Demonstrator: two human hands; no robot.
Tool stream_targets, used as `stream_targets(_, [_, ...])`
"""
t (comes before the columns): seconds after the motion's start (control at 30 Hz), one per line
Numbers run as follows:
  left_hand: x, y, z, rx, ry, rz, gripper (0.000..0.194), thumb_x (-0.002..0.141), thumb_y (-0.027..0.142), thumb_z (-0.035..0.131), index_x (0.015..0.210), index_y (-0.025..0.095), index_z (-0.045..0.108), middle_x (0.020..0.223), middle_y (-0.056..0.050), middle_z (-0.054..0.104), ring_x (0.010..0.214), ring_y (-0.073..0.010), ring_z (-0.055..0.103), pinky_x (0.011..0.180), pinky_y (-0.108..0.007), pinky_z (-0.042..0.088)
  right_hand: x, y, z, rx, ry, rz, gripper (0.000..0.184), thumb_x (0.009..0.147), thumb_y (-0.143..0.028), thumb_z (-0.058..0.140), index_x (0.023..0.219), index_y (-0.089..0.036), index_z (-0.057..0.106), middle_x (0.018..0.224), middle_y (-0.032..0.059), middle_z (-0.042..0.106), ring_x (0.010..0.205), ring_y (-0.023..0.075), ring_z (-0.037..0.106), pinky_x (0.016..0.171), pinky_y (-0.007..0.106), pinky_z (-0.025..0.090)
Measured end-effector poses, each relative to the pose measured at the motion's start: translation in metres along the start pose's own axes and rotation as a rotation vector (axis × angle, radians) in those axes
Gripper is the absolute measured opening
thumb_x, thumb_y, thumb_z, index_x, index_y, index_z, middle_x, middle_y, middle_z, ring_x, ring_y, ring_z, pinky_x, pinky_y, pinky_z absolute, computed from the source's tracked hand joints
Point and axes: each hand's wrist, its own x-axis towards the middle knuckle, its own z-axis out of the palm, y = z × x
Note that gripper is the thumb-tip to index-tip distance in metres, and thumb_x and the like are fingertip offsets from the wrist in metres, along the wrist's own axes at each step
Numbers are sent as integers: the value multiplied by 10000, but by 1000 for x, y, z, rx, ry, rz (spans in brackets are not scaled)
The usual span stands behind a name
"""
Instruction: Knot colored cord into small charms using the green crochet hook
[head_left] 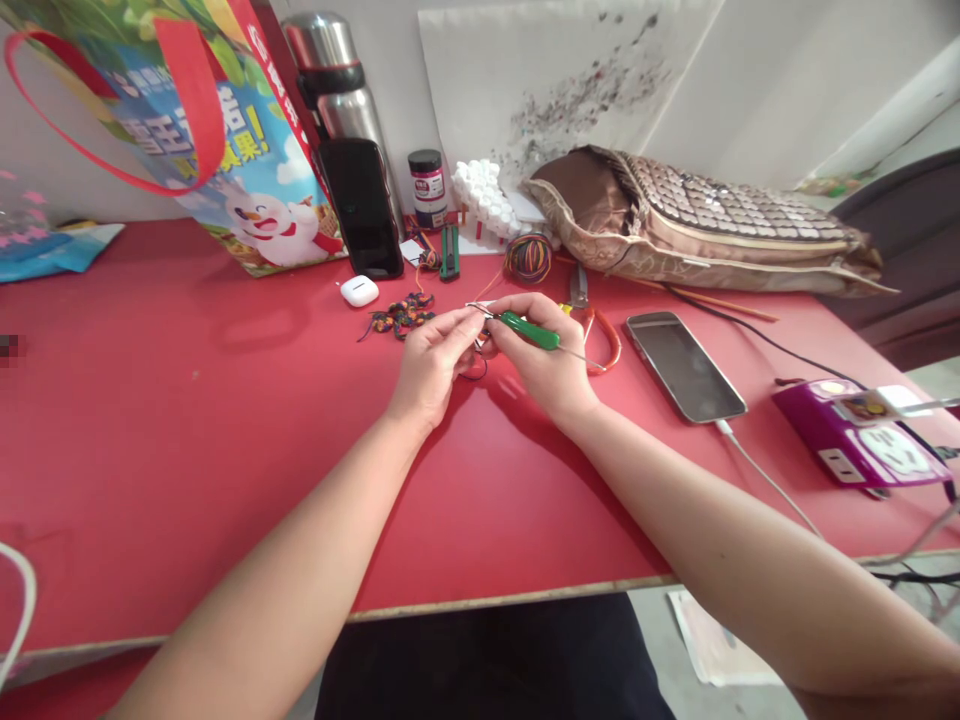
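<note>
Hands meet at the centre of the frame: the right hand grips a green-handled tool, while the left hand pinches dark cord at its tip. Just left of them on the red table lies a knotted multicoloured cord piece, with a yarn ball above. Over at right, a phone rests near the orange-handled pliers.

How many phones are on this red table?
2. One phone lies flat beyond the right hand, with a white cable plugged in; the other phone stands upright by the steel flask. More could be hidden.
</note>
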Motion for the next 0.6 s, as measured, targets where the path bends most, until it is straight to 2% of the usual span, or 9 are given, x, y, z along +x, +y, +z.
stream_targets(0.07, [-1,-3,1,25,-18,11,249,669,312,974,824,179,832,742,-10,706,651,-106,586,625,-230,471,-2,0,2,0,26,-16,87,829,-210,786,911,-219,757,839,-12,815,685,123,758,683,266,655])
stream_targets(0.13, [-2,-4,2,39,-20,24,206,708,308,959,802,183,824,761,-14,717,665,-112,606,657,-242,500,-3,0,4,11,43,-13,90,824,-203,786,909,-218,762,849,-10,815,716,128,771,712,271,664])
stream_targets(0.23, [-2,-5,3,47,3,56,102,803,255,882,759,186,821,725,3,667,605,-80,524,597,-220,445,-5,0,6,34,39,2,112,824,-207,795,933,-220,769,866,-10,809,743,133,777,757,289,671])
stream_targets(0.33, [-2,-2,4,33,32,55,98,851,185,820,754,178,838,658,16,601,568,-65,461,549,-201,379,-7,-2,5,28,21,-3,141,821,-204,805,958,-226,784,900,-5,807,763,134,764,776,301,663])
stream_targets(0.47, [-3,5,5,-31,56,-9,117,846,108,797,774,171,864,610,19,599,522,-51,413,535,-202,370,-6,-7,2,102,-32,79,117,850,-260,809,962,-226,795,828,-11,784,696,131,727,668,282,633])
stream_targets(0.6, [-4,9,6,-63,50,-53,92,806,101,825,823,170,884,679,-11,691,542,-64,491,546,-207,420,-4,-10,1,203,-20,129,95,838,-286,830,913,-232,811,767,-21,764,641,122,691,581,256,591])
